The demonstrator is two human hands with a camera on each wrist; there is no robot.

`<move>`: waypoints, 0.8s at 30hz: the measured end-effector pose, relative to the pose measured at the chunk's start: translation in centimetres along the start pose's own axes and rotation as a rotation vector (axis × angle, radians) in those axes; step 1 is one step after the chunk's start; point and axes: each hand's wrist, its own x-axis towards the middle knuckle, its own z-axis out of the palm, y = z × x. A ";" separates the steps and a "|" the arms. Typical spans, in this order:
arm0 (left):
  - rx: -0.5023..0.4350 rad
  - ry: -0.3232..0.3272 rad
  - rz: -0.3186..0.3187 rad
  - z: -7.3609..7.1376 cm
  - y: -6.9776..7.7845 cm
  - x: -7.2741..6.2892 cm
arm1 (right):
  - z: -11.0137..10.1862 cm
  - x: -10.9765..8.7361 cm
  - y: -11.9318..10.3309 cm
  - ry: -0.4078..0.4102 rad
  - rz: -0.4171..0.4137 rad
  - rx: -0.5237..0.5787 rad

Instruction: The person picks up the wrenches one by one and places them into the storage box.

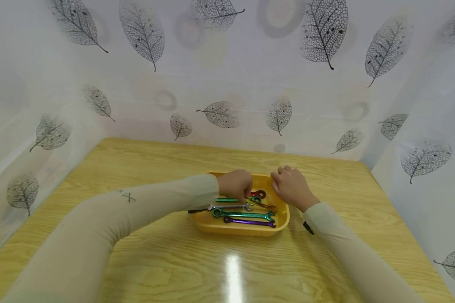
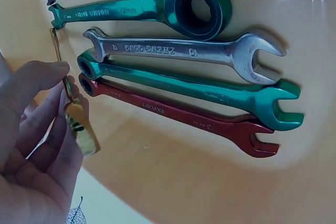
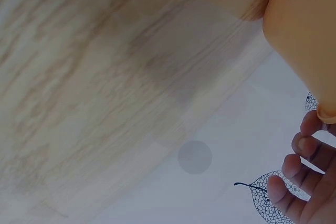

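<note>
A gold combination wrench (image 2: 80, 127) is pinched between the thumb and fingers of my left hand (image 1: 236, 184), one end slanting down to the other wrenches. Beside it in the yellow plastic tray (image 1: 239, 229) lie a purple wrench (image 1: 250, 221), a large green wrench (image 1: 246, 215), a silver open-end wrench (image 2: 173, 51), a second green wrench (image 2: 184, 85) and a red wrench (image 2: 173, 113), roughly side by side. My right hand (image 1: 293, 187) grips the tray's rim at the far right corner; in the right wrist view, its fingers (image 3: 302, 174) curve below the rim, thumb hidden.
The tray stands on a wood-grain table (image 1: 167, 261). Behind the table and along both sides hang pale sheets (image 1: 227, 84) printed with dark leaves. My left forearm (image 1: 148, 206) reaches across the tray's left end and hides part of it.
</note>
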 end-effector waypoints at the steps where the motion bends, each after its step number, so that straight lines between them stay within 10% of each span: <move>1: 0.002 -0.004 -0.002 0.0 0.0 0.0 | 0.0 0.0 0.0 0.002 0.000 0.002; 24: 0.021 -0.117 0.026 0.8 -0.5 0.7 | -0.1 0.0 0.0 -0.001 -0.003 0.021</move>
